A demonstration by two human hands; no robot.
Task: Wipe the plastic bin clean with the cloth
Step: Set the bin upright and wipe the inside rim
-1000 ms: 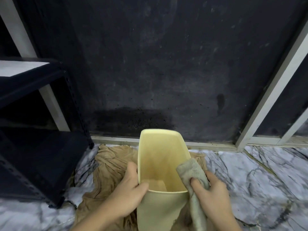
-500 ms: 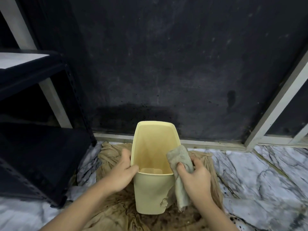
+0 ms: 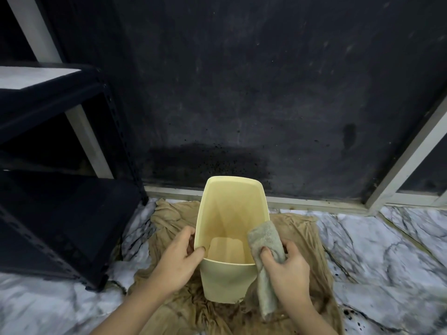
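Note:
A pale yellow plastic bin [image 3: 227,284] stands upright on a brown sheet, its open top facing me and its inside walls stained brownish. My left hand [image 3: 177,259] grips the bin's left rim, thumb inside and fingers outside. My right hand [image 3: 287,269] holds a grey cloth [image 3: 266,240] folded over the bin's right rim; the cloth's tail hangs down the outside of the bin.
The crumpled brown sheet [image 3: 307,240] covers the marble-patterned floor [image 3: 387,257] under the bin, with dark wet specks on it. A black metal shelf unit [image 3: 60,213] stands close at the left. A dark wall [image 3: 242,93] with white frame rails rises right behind the bin.
The bin has moved away from me and down onto the sheet, now showing its bottom inside. Both hands kept their hold; the cloth stays on the right rim.

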